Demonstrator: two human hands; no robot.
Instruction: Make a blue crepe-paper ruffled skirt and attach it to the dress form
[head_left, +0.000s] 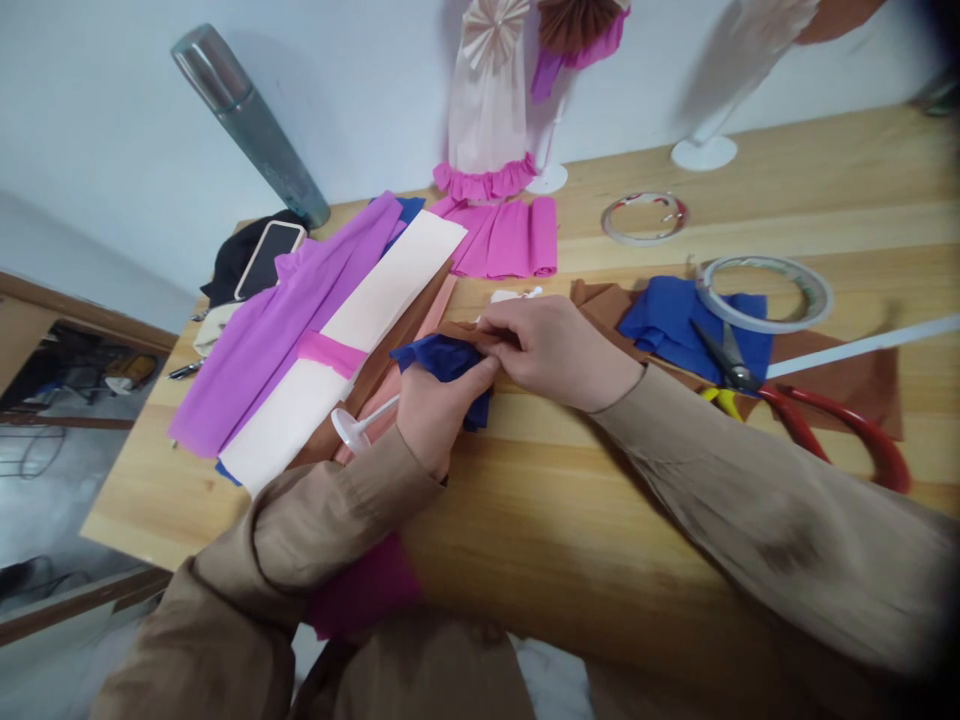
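My left hand (435, 415) is closed around a crumpled piece of dark blue crepe paper (442, 357) wrapped on a small white stand (352, 427) that lies tilted on the wooden table (570, 500). My right hand (551, 347) pinches the top of the same blue paper, with a strip of brown paper (457, 328) at its fingertips. Both sleeves are tan.
Purple (292, 320), cream (360, 350) and pink crepe sheets (510, 238) lie at left and behind. Red-handled scissors (795, 410), two tape rolls (765, 292) (643, 217) and blue paper (675, 325) lie at right. A phone (268, 256), a metal bottle (251, 120) and paper-dressed figures (491, 100) stand at back.
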